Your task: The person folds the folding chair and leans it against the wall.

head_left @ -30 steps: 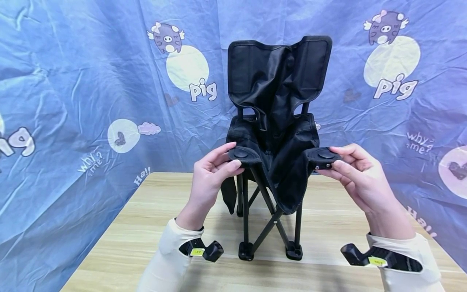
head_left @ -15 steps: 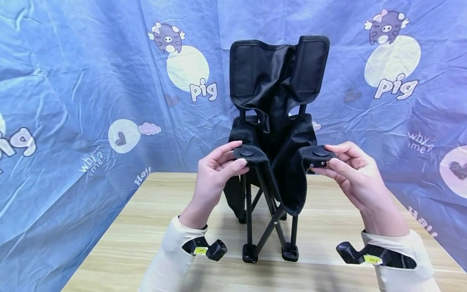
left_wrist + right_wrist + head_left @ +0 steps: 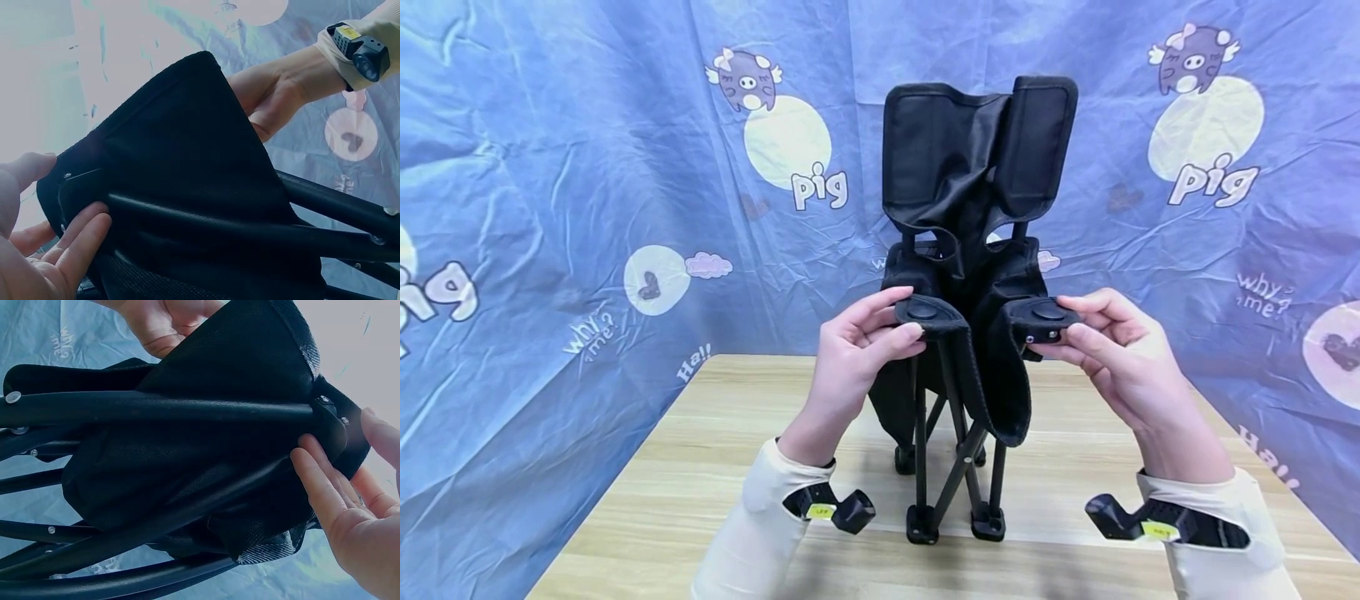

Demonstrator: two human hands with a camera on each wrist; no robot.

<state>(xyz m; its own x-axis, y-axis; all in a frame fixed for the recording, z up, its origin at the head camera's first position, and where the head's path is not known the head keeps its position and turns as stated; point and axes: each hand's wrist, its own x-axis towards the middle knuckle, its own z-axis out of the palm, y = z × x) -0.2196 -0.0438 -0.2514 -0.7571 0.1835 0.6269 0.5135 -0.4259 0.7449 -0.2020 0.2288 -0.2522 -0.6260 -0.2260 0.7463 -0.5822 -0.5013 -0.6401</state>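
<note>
A black folding camp chair [image 3: 958,158] stands upright on the wooden table, partly folded, its fabric seat sagging in a deep crease. My left hand [image 3: 861,354] pinches the front left corner of the seat between thumb and fingers. At the front right corner, my right hand [image 3: 1120,358] does the same. Two small metal rivets show below that right corner. The left wrist view shows my left fingers [image 3: 84,234] against the fabric and the end of a tube. In the right wrist view, my right fingers [image 3: 322,478] lie under the other corner.
The light wooden table [image 3: 685,475] carries the chair on its black plastic feet [image 3: 922,525]. Behind it hangs a blue curtain [image 3: 587,150] printed with pigs and words. A wrist camera [image 3: 853,510] sticks out from each cream sleeve.
Both hands have moved toward each other, bringing the front corners closer. The chair has narrowed, its legs stand nearer together and the seat fold is deeper.
</note>
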